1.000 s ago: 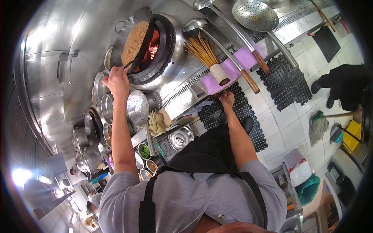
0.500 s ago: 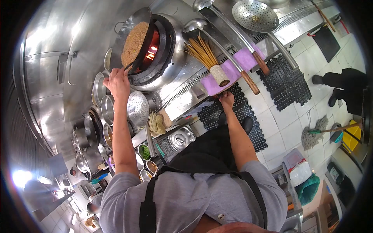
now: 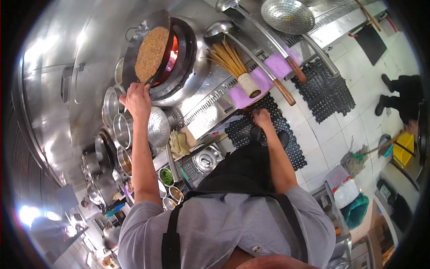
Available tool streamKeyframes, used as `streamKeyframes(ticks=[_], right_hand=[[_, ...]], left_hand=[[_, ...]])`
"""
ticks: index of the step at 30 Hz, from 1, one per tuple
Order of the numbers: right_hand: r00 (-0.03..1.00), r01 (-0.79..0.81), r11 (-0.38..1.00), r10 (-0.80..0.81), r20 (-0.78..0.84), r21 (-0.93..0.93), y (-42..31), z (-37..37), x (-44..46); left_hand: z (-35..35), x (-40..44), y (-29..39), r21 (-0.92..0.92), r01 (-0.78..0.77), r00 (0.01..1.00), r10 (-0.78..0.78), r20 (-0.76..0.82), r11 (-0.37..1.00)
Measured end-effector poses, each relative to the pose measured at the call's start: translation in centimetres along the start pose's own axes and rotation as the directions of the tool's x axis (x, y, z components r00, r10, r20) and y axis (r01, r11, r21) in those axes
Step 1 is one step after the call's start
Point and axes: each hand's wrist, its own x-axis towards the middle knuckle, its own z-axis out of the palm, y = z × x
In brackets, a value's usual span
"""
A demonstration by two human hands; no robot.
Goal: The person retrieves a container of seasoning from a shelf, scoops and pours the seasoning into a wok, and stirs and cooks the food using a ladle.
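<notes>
My left hand (image 3: 138,101) is closed round the near handle of a dark wok (image 3: 164,27), which is tilted up over the burner. Brown fried rice or a similar food (image 3: 152,53) lies in the wok, and orange flames (image 3: 173,54) glow beside it in the burner ring (image 3: 190,49). Just below the counter's front edge is my right hand (image 3: 261,117), its fingers curled; what they hold, if anything, is too small to make out. A bamboo brush (image 3: 248,85) and a ladle (image 3: 284,92) rest near a purple cloth (image 3: 242,97) above that hand.
Perforated strainers (image 3: 289,15) (image 3: 158,127) lie on both sides of the burner. Metal pots (image 3: 122,130) stand at the left. A folded cloth (image 3: 179,144) and a lidded container (image 3: 208,160) are nearby. At the right, a person in dark clothes (image 3: 408,94) handles a mop (image 3: 354,162).
The view has shifted slightly. The wok remains tilted in my left hand. My right hand has moved slightly down from the counter edge. The other person and the mop have moved.
</notes>
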Motion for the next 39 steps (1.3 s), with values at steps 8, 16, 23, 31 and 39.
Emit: streamKeyframes(ticks=[8,16,23,31,39], right_hand=[[0.675,0.185,0.745,-0.571,-0.468,-0.641,-18.3,-16.1,-6.0],[0.946,0.076,0.798,-0.247,-0.21,-0.597,-18.8,-15.6,-1.4],[0.858,0.428,0.897,-0.442,-0.261,-0.113,-22.3,-23.6,-10.1],[0.834,0.402,0.915,-0.354,-0.423,0.028,-14.7,-41.6,-23.4],[0.777,0.142,0.99,-0.109,-0.62,0.004,-6.2,-53.5,-26.2]], left_hand=[[4.0,-3.3,3.0,-0.114,0.105,0.994,-0.106,-0.008,0.988],[2.8,-7.0,13.3,-0.755,-0.017,0.953,0.24,0.187,0.655],[-6.8,-5.6,23.6,-0.919,0.161,0.552,0.739,0.386,0.36],[-10.0,0.1,36.1,-0.919,-0.047,0.633,0.723,0.277,0.392],[-13.4,5.1,47.2,-0.959,-0.057,0.573,0.796,0.197,0.279]])
